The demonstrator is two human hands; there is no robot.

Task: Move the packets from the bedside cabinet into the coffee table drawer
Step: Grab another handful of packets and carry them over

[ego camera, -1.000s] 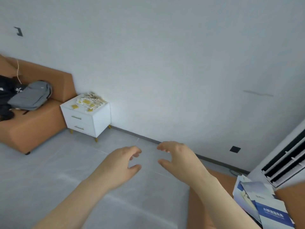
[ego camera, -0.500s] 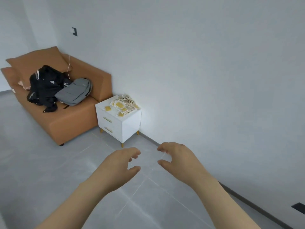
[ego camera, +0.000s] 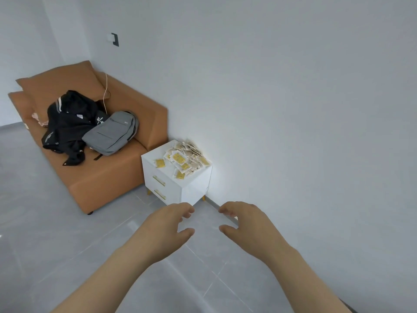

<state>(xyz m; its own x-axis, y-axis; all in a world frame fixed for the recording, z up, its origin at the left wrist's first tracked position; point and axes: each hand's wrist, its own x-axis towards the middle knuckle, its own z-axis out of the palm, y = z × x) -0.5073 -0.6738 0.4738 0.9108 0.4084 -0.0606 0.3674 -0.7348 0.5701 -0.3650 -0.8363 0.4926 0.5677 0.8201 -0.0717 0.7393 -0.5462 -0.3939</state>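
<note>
A white bedside cabinet (ego camera: pixel 196 188) with two gold-handled drawers stands against the wall, beside an orange sofa. Several small yellow and white packets (ego camera: pixel 185 158) lie heaped on its top, mostly toward the wall side. My left hand (ego camera: pixel 167 229) and my right hand (ego camera: pixel 246 224) hover side by side in front of me, below the cabinet in the view and well short of it. Both have loosely curled fingers and hold nothing. The coffee table and its drawer are out of view.
The orange sofa (ego camera: pixel 106 181) at the left carries a black jacket (ego camera: pixel 67 125) and a grey backpack (ego camera: pixel 110 134). Grey tiled floor (ego camera: pixel 56 245) stretches between me and the cabinet. A plain white wall (ego camera: pixel 293 109) runs along the right.
The view has swung left and moved closer: the cabinet and sofa now sit larger and nearer the middle. The brochures and the unit at the right edge are gone. Both hands keep their pose.
</note>
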